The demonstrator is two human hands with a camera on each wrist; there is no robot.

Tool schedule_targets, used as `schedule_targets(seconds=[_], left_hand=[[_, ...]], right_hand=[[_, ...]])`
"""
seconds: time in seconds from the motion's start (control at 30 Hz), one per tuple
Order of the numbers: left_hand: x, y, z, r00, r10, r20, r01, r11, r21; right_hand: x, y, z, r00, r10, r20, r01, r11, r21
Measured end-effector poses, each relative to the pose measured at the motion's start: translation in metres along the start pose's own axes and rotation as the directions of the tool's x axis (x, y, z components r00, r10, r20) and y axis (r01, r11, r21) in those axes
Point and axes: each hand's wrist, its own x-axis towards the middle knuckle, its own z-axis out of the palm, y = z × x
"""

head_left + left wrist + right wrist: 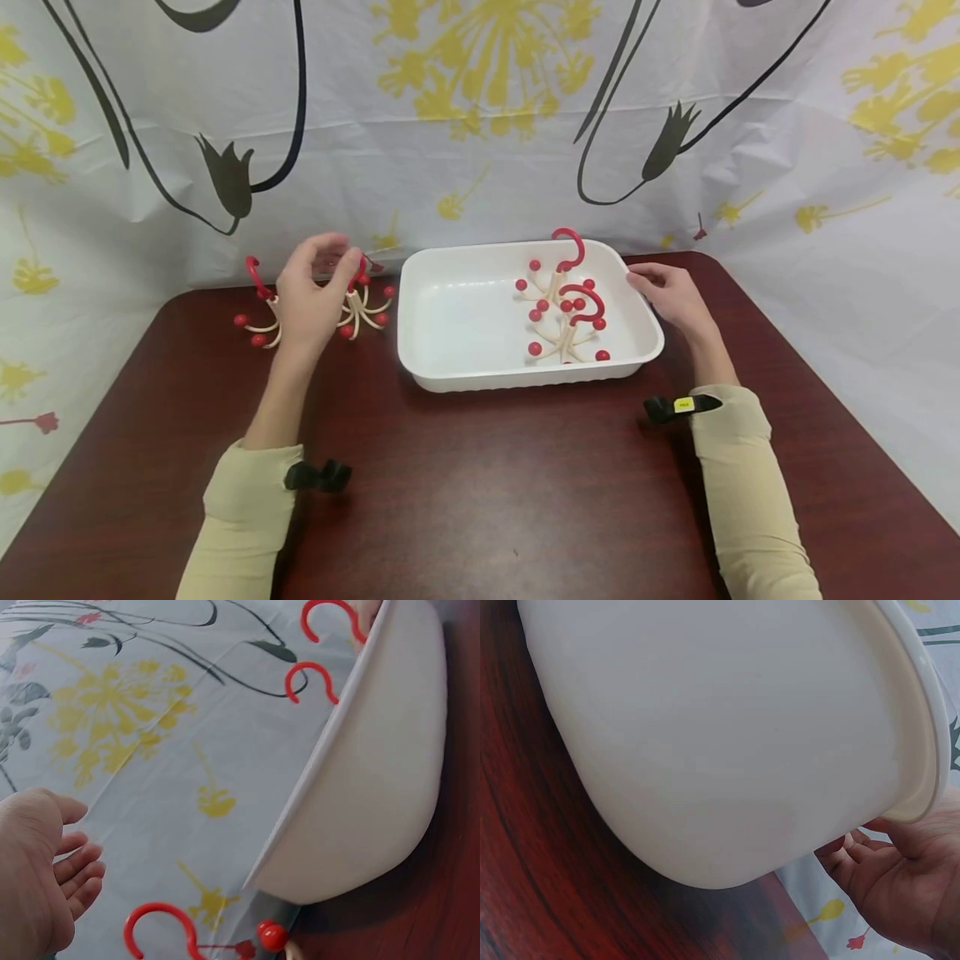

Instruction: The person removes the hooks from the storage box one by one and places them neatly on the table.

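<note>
Two cream hangers with red hooks and red-balled curved arms stand left of the white tray: one hanger (272, 321) is partly behind my left hand (311, 292), the other hanger (360, 310) just right of it. In the left wrist view my left hand (45, 870) has loosely bent fingers holding nothing, apart from a red hook (159, 911). My right hand (675, 298) holds the tray (465, 379) by its far right corner, with fingers under the rim in the right wrist view. Inside the tray's right half are a rear hanger (557, 285) and a front hanger (567, 337).
The dark reddish wooden table (487, 500) carries everything. Behind it hangs a white cloth (337, 183) with yellow and dark flower prints, close to the tray's far edge. Black straps with small devices circle both sleeves.
</note>
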Motion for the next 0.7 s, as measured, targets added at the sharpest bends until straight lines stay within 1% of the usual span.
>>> schedule_targets(seconds=[0.17,0.4,0.7], left_hand=[[-0.004,0.002,0.015,0.999,-0.016,0.051,0.016,1.0,-0.017],[-0.007,0.004,0.035,0.996,0.011,0.092,-0.007,0.999,-0.044],[-0.012,0.006,0.062,0.988,0.011,0.157,-0.005,0.999,-0.038]], right_hand=[[0.0,-0.001,0.0,1.0,0.0,0.0,0.0,1.0,0.003],[0.0,-0.002,0.001,1.0,-0.008,-0.003,0.008,1.0,0.0],[0.0,-0.001,0.0,1.0,-0.002,-0.001,0.002,1.0,-0.003]])
